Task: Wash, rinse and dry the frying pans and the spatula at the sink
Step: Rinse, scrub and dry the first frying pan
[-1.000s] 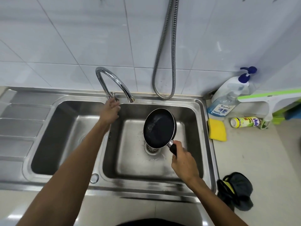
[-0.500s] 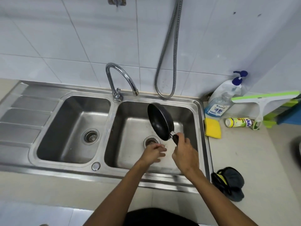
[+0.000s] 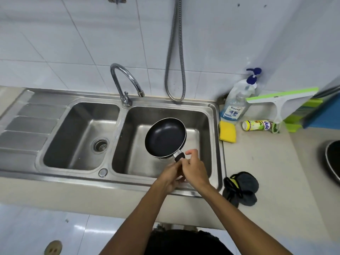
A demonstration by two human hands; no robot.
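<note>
Gripping the frying pan (image 3: 165,138) handle, left hand (image 3: 170,174) and right hand (image 3: 195,171) risk a wet slip into the right basin (image 3: 137,162)

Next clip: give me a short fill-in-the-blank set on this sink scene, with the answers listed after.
1. The frying pan is held above the ___ basin of the sink.
2. The left hand and the right hand meet at the pan's ___.
3. The sponge lying on the counter is ___ in colour.
4. The pump on the soap bottle is ___.

Missing words: right; handle; yellow; blue.
</note>
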